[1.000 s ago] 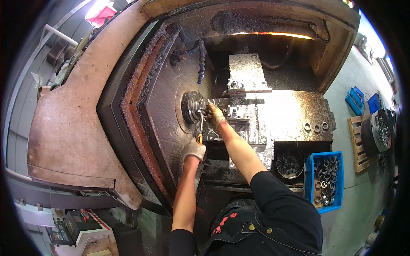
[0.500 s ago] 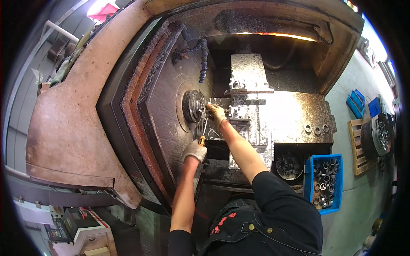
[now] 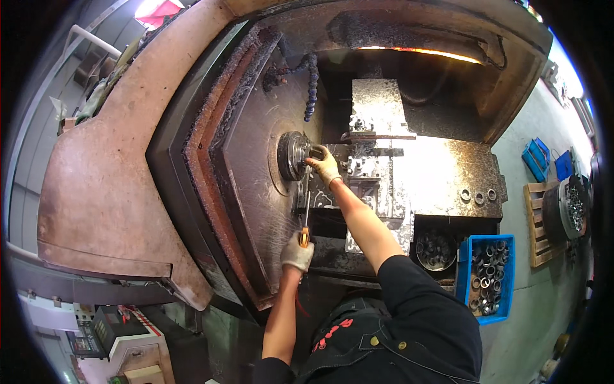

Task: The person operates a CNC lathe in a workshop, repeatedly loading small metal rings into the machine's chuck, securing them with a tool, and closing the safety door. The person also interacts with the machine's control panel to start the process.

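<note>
In my left hand [image 3: 296, 255], gloved, is a screwdriver [image 3: 304, 237] with an orange and black handle. Its thin shaft points up and away from me, below the lathe chuck [image 3: 293, 157] and apart from it. My right hand [image 3: 326, 167], also gloved, is at the front of this round dark chuck, fingers curled. A small dark metal part shows at its fingertips, but its shape is mostly hidden. Just right of that hand is a tool block [image 3: 363, 168] with bolts, on the machine's slide.
Three metal rings [image 3: 479, 198] sit on the flat metal cover to the right. Below are a round pan [image 3: 437, 267] of parts and a blue crate [image 3: 510, 276] full of rings. A segmented coolant hose [image 3: 312, 93] hangs above the chuck. A drum of metal pieces stands on a pallet [image 3: 537, 246].
My left hand has drawn the screwdriver back toward me, away from the chuck. The right hand stays at the chuck's front. The whole view has shifted slightly.
</note>
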{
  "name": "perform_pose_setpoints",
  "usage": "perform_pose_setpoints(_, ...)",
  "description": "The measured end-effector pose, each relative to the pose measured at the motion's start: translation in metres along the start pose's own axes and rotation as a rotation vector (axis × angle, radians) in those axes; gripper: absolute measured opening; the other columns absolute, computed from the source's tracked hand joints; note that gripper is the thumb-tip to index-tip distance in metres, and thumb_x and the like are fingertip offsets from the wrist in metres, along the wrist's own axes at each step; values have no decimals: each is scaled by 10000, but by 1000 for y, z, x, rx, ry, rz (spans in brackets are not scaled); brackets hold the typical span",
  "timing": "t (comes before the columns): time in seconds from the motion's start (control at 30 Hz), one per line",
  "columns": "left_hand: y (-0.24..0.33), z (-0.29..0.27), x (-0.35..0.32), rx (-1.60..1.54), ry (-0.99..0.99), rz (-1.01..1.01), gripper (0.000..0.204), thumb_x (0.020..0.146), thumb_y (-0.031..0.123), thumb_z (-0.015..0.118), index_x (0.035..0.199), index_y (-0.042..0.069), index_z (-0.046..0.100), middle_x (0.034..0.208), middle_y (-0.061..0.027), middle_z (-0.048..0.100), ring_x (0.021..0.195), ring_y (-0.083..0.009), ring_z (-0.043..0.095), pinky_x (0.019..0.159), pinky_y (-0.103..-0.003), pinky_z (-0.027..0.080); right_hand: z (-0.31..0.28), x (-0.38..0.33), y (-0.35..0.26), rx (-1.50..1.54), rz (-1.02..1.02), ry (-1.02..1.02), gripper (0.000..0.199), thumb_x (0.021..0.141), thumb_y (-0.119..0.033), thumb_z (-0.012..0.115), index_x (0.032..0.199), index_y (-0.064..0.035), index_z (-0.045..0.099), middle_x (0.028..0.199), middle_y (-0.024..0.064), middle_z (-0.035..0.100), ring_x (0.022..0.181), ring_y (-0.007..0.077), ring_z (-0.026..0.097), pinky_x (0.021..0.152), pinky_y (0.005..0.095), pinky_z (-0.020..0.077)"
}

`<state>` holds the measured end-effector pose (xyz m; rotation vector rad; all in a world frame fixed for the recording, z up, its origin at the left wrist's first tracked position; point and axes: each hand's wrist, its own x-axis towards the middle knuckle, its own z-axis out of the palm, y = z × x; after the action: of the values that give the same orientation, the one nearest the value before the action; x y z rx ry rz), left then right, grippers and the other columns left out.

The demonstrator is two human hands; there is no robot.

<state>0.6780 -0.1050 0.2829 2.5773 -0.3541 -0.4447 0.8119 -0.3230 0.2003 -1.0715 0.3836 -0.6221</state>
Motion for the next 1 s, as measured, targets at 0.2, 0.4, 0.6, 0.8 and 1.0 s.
perform_pose_setpoints(0.2, -34, 19, -35, -139, -37, 39, 345, 677, 233, 566, 1007, 136, 539, 795, -152, 601, 764, -339, 579, 667, -404, 452, -2, 0, -9, -317, -48, -10, 574, 627, -145, 734, 1159, -95, 523, 1011, 99, 599, 879, 146, 555, 770, 256, 430)
perform_pose_setpoints(0.4, -38, 7, -93, -305, -5, 195, 222, 705, 117, 583, 918, 76, 533, 775, -121, 580, 717, -252, 595, 645, -327, 456, -12, 10, -1, -268, -10, -141, 519, 669, -143, 702, 1150, -66, 522, 1035, 95, 595, 925, 142, 547, 814, 241, 408)
perform_pose_setpoints(0.6, -70, -39, -168, -346, -3, 231, 206, 684, 82, 623, 870, 55, 537, 715, -67, 550, 644, -148, 541, 616, -249, 432, -8, 8, -12, -12, 182, -176, 466, 693, -112, 679, 1124, -18, 527, 1025, 79, 598, 899, 122, 551, 799, 226, 418)
perform_pose_setpoints(0.8, -91, -92, -223, -812, 92, 85, 239, 658, -52, 595, 894, -33, 562, 828, -130, 601, 752, -179, 577, 669, -269, 475, -2, 14, -9, -283, 209, -62, 353, 713, -195, 668, 1010, -17, 600, 916, 73, 635, 845, 125, 580, 760, 221, 427)
perform_pose_setpoints(1.0, -119, -119, -247, -752, 288, -103, 226, 678, 1, 559, 903, -18, 568, 864, -151, 598, 595, -184, 559, 491, -251, 464, 1, 14, -12, -377, 271, -46, 261, 768, -293, 626, 961, -118, 642, 589, -23, 539, 435, 49, 412, 393, 210, 322)
